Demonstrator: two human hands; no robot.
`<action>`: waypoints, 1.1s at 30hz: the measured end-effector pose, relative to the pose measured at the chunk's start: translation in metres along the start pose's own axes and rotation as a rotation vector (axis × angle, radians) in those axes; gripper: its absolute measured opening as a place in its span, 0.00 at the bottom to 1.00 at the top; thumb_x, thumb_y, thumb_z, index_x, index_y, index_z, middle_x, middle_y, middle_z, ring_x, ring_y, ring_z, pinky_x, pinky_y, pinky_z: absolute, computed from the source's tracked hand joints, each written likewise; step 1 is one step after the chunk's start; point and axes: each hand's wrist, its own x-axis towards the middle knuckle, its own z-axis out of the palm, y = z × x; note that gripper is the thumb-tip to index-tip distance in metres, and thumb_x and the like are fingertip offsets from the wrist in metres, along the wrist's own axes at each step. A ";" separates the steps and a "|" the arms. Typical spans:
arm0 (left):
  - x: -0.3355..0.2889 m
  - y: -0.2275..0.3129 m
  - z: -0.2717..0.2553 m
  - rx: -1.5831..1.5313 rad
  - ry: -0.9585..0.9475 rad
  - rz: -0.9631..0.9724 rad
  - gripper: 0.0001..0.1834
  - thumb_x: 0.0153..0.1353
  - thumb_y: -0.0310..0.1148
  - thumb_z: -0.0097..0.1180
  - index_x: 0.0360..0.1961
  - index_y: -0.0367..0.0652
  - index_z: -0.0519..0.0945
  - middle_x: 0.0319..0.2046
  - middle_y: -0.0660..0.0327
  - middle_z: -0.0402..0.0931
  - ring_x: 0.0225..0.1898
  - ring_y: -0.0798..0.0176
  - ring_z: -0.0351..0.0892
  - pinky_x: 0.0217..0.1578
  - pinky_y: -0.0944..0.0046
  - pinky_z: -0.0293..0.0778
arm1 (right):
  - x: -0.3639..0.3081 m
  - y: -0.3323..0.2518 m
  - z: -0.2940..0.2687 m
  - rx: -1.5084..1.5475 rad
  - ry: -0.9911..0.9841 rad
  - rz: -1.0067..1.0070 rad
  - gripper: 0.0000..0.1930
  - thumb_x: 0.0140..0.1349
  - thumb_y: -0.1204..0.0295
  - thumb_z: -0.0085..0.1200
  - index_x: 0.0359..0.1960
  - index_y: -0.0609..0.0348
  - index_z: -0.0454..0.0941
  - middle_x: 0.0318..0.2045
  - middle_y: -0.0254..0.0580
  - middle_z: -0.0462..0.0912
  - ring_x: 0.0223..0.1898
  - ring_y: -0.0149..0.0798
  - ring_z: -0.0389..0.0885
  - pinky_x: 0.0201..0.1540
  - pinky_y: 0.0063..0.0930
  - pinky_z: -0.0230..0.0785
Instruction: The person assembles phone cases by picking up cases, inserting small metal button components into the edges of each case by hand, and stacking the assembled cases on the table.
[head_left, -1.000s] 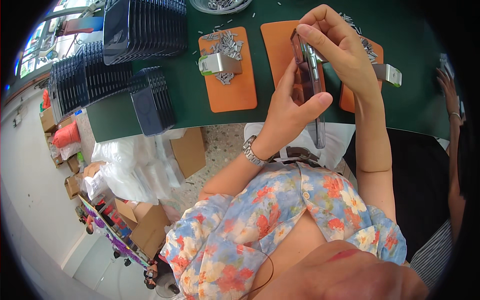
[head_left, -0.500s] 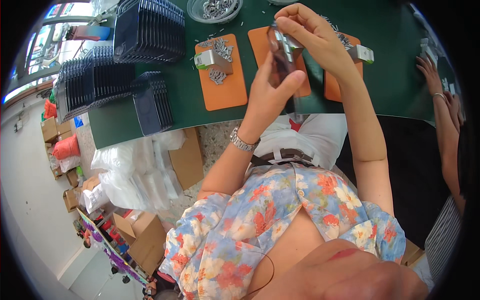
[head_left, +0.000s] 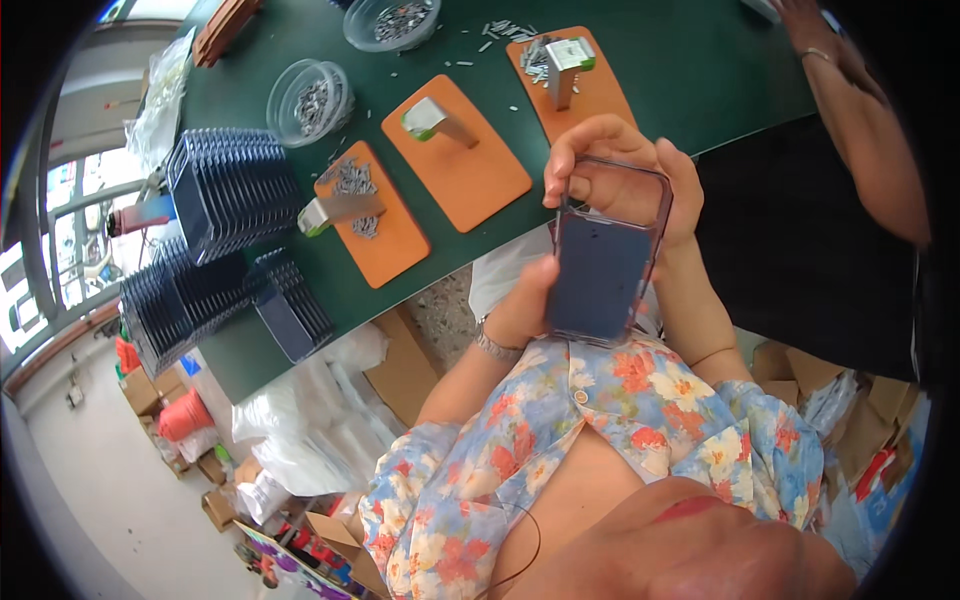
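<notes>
A phone case (head_left: 603, 275) with a dark blue back panel and a clear upper part is tilted up in front of my chest, held in both hands. My left hand (head_left: 527, 308) grips its lower left edge, with the thumb along the side. Around its upper right corner is my right hand (head_left: 672, 195); some of its fingers show through the clear part. Just beyond lie three orange boards: one on the left (head_left: 405, 245), one in the middle (head_left: 490, 185) and one on the right (head_left: 600, 100). Each bears an upright metal block with a green-edged top.
Small grey metal pieces (head_left: 365, 225) lie on the left board, others on the right board and green table (head_left: 455, 40). Two clear tubs (head_left: 345, 110) hold similar pieces. Stacked dark blue cases (head_left: 235, 195) stand at left. A co-worker's arm (head_left: 850, 130) reaches in at right.
Both hands have brought the phone case down and nearer to my chest, turning its flat face into view. My view has swung right, so the boards and stacks sit differently in it.
</notes>
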 end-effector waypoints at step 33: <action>0.080 0.016 -0.075 1.048 0.337 0.758 0.51 0.43 0.57 0.68 0.61 0.35 0.62 0.56 0.50 0.65 0.61 0.52 0.64 0.62 0.52 0.59 | 0.057 -0.079 -0.103 -1.857 0.271 -0.015 0.06 0.66 0.74 0.49 0.40 0.64 0.73 0.34 0.37 0.75 0.34 0.34 0.75 0.38 0.26 0.70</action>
